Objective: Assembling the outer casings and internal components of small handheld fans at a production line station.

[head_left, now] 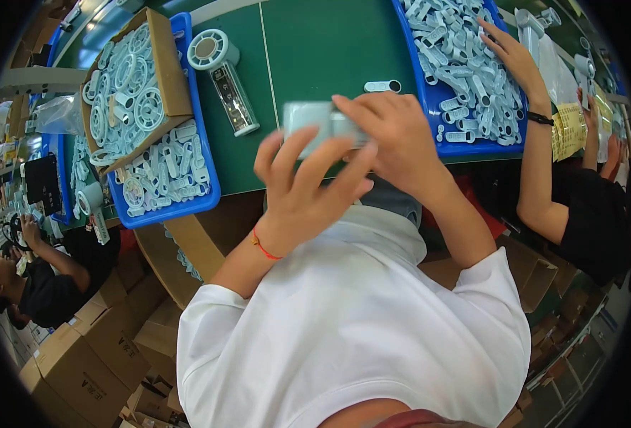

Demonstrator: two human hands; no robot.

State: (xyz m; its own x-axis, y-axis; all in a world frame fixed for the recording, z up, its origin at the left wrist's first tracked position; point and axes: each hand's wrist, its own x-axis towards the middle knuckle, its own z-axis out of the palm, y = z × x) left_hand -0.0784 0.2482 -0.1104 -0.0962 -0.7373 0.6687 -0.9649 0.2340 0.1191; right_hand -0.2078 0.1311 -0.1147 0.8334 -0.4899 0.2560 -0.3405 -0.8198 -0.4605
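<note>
My right hand (399, 137) is closed on a pale blue, box-like plastic housing (305, 114), held above the near edge of the green table. The housing is smeared by motion and partly covered by my fingers, so its details do not show. My left hand (298, 187), with a red string at the wrist, is spread just on the near side of the housing. Its fingers are stretched apart and slightly blurred; whether they touch the housing I cannot tell. Beyond my right hand lies a small pale blue oval part (382, 86) with a dark end.
At left, a blue tray (212, 187) of small pale parts carries a cardboard box (176, 68) of ring-shaped parts. Beside it lies a round-headed device with a transparent body (234, 98). A co-worker's hand (509, 53) reaches into another blue tray (440, 148) at right.
</note>
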